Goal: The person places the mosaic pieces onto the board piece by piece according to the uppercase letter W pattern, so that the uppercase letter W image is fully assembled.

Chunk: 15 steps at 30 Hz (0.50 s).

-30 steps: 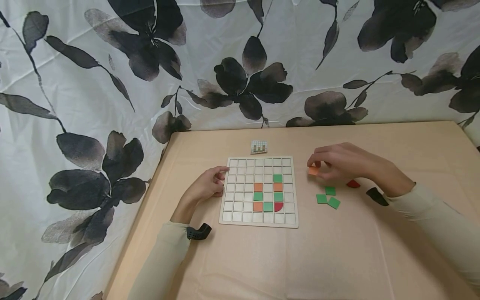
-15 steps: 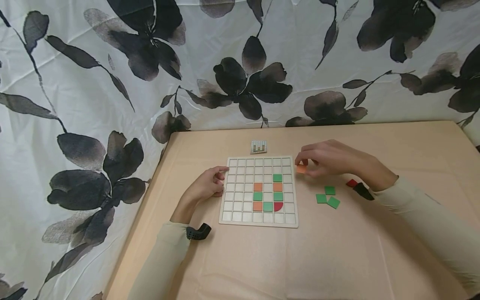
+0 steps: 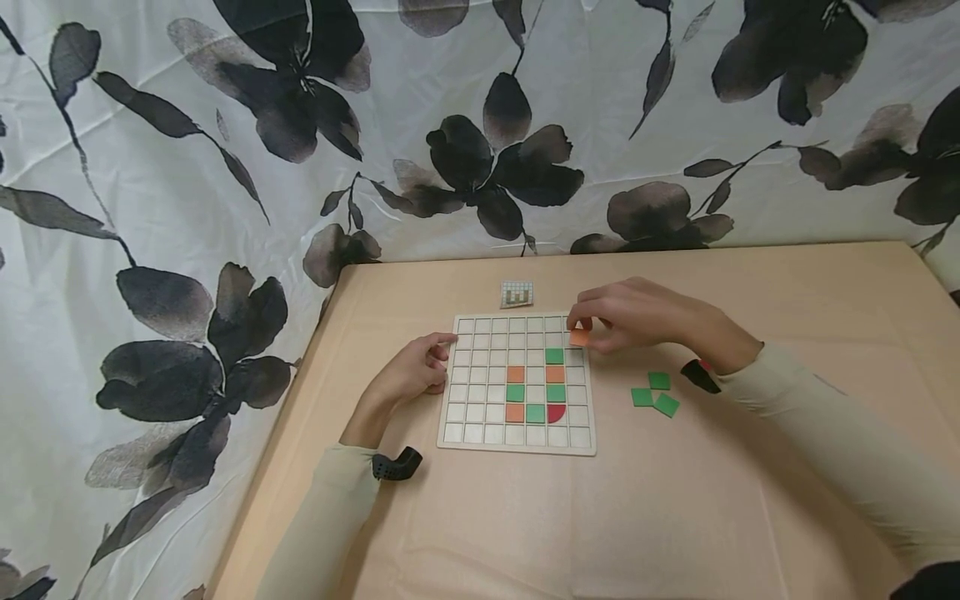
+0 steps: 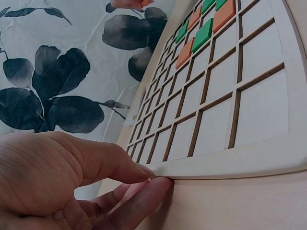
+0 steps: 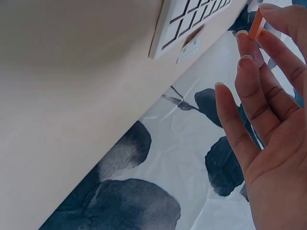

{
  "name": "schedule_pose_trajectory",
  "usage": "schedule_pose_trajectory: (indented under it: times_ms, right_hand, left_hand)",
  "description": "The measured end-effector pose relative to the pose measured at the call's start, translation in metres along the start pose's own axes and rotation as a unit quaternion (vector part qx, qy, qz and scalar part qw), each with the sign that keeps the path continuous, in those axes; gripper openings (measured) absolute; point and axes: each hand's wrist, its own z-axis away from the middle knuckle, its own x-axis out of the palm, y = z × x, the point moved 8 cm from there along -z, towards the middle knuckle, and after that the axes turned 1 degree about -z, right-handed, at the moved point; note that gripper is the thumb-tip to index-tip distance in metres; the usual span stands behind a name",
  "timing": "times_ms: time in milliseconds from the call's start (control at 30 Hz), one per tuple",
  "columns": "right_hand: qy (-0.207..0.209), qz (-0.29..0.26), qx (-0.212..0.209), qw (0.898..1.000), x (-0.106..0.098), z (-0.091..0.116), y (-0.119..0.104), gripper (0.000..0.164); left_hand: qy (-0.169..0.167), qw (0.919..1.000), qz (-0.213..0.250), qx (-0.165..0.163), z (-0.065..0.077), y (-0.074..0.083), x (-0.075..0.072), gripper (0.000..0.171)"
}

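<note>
A white grid board (image 3: 476,432) lies on the table, with several green and orange square tiles and a red rounded tile (image 3: 556,412) in its cells. At its left edge, my left hand (image 3: 408,368) pinches the rim between thumb and finger, as the left wrist view shows close up. Over the board's upper right corner, my right hand (image 3: 637,314) holds an orange square tile (image 3: 579,337) between thumb and fingertips. That orange tile (image 5: 257,25) stands on edge in the grip in the right wrist view, with the other fingers spread loosely.
Three loose green tiles (image 3: 660,381) lie on the table (image 3: 675,508) right of the board. A red tile is mostly hidden behind the right wrist's black camera (image 3: 701,377). Behind the board sits a small pattern card (image 3: 517,293). A flowered cloth (image 3: 420,67) hangs behind the table.
My right hand has moved left with the orange tile, from beside the board to over its upper right corner. My left hand has stayed at the board's edge.
</note>
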Motion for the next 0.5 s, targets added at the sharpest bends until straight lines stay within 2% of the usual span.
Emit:
schedule_pose_trajectory:
  times_ms: [500]
  right_hand:
    - [-0.016, -0.014, -0.025, 0.999, 0.010, -0.028, -0.013, 0.021]
  left_hand:
    - [-0.001, 1.0000, 0.001, 0.004, -0.001, -0.001, 0.000, 0.064]
